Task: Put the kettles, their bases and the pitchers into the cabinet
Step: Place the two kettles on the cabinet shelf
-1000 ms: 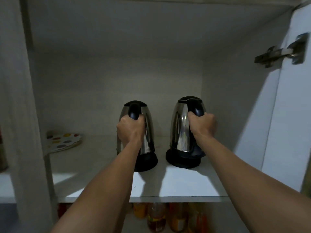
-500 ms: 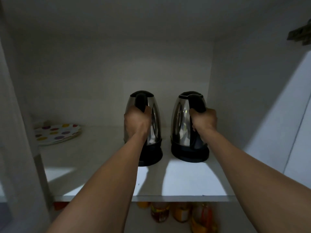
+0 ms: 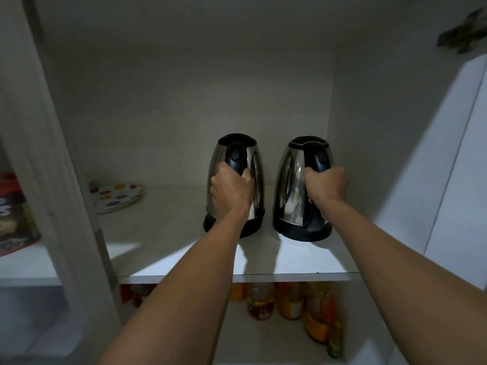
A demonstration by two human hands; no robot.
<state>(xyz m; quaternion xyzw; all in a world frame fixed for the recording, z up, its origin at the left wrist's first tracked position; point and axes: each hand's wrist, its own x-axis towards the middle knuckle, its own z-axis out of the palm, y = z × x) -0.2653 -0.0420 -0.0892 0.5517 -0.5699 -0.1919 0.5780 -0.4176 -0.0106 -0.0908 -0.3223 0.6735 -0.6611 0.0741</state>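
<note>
Two steel kettles with black handles and lids stand side by side, upright, on the white cabinet shelf (image 3: 163,259). The left kettle (image 3: 255,167) rests on its black base (image 3: 253,227), and my left hand (image 3: 230,191) is closed around its handle. The right kettle (image 3: 292,177) sits on its own black base (image 3: 303,230) close to the cabinet's right wall. My right hand (image 3: 326,185) grips that kettle's handle. No pitchers are in view.
A plate with coloured dots (image 3: 116,197) lies at the shelf's back left. Bottles and jars (image 3: 290,301) fill the shelf below. The cabinet door (image 3: 461,167) hangs open on the right, and a divider panel (image 3: 47,154) stands on the left.
Both kettles have slid deeper onto the shelf, away from its front edge. Both hands have kept their hold on the handles.
</note>
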